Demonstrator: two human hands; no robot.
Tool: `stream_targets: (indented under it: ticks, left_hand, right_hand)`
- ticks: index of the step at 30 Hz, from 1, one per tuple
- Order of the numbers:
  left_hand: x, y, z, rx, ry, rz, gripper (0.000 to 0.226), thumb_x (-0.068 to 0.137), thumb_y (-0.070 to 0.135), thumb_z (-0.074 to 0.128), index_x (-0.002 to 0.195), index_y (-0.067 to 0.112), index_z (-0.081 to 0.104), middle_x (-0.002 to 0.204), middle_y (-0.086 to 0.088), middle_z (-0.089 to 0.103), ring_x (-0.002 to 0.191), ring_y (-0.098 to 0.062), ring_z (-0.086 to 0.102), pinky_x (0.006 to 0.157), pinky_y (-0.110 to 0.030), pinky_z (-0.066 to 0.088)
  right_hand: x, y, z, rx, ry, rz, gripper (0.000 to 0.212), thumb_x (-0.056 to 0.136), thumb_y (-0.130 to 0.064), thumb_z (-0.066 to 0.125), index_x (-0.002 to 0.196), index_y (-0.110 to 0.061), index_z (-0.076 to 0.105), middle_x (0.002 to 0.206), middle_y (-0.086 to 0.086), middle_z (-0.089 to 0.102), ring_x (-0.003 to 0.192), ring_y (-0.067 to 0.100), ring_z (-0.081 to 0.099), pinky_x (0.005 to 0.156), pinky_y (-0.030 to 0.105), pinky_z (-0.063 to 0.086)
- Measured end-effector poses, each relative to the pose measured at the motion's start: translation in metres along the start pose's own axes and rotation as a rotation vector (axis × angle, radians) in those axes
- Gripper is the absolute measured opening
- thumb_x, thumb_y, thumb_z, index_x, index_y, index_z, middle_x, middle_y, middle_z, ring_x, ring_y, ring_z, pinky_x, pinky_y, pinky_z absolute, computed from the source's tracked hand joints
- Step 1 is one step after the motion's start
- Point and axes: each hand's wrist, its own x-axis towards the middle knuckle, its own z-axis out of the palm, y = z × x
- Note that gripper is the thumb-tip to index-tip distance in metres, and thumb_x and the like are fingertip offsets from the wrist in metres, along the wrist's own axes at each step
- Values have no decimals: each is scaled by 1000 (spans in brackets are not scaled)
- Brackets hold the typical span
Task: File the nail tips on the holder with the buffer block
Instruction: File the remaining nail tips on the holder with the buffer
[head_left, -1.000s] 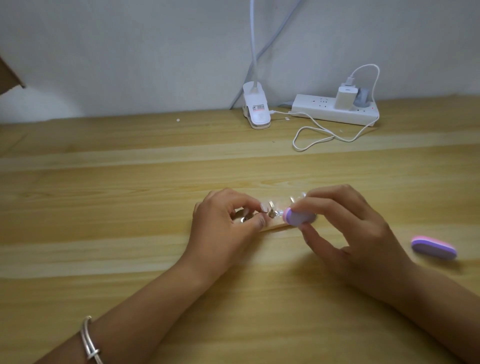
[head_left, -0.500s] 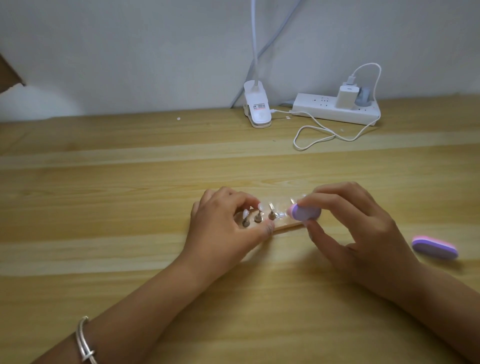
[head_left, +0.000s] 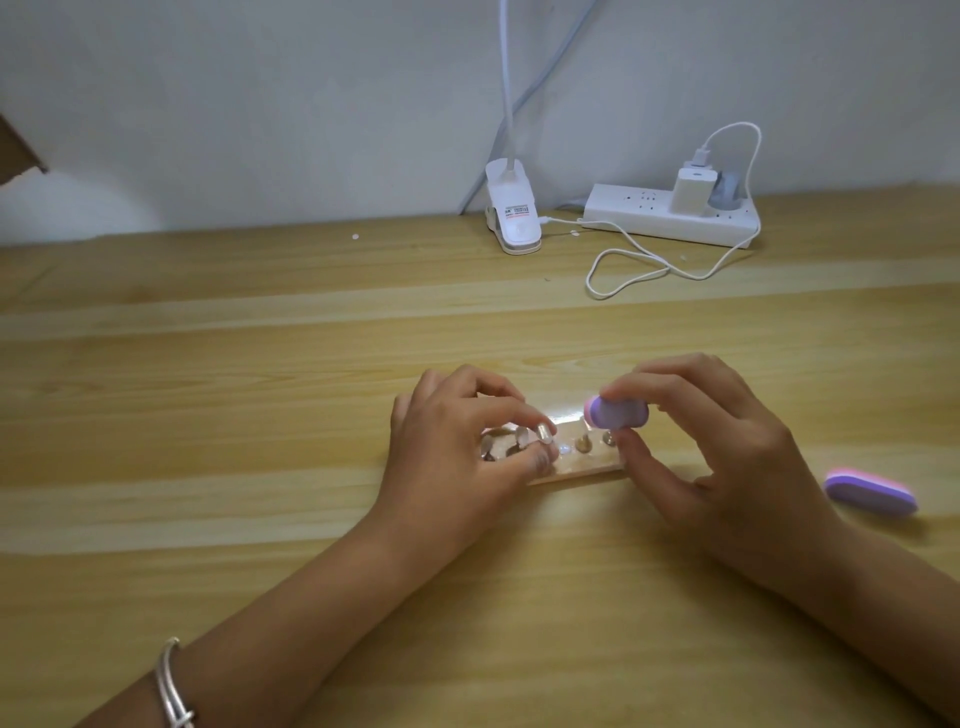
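A clear flat holder (head_left: 582, 465) lies on the wooden table with several small nail tips (head_left: 583, 443) standing on metal pegs. My left hand (head_left: 457, 457) grips the holder's left end, thumb and forefinger curled around it. My right hand (head_left: 722, 452) pinches a small purple and pink buffer block (head_left: 615, 413) between thumb and fingers. The block sits just above the right-hand tips, against the holder's right end. My left fingers partly hide the left tips.
A second purple and pink buffer block (head_left: 870, 491) lies on the table to the right. At the back stand a white clip lamp base (head_left: 511, 215), a white power strip (head_left: 670, 215) with a charger, and a looped white cable (head_left: 623, 270).
My right hand has carried the buffer block to the right and slightly up along the row of tips. My left hand keeps its hold on the holder's left end.
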Motion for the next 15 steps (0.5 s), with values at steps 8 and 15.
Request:
stream_targets:
  ticks: [8,15]
  left_hand:
    - [-4,10,-1,145,158,299,6,73,30,76,79,32,76,99,16,67,86,-12,53,81,-30,28]
    - [-7,11,-7,-159,167,312,10,77,17,78,87,18,76,88,14,72,80,-11,58,75,-45,47]
  right_hand:
    - [0,1,1,-21,2,7,20,83,3,66,102,0,72,97,8,66,90,27,64,84,36,51]
    - [-1,0,-4,42,91,110,23,81,1,70,104,-3,69,101,0,62,93,-4,51,89,14,40]
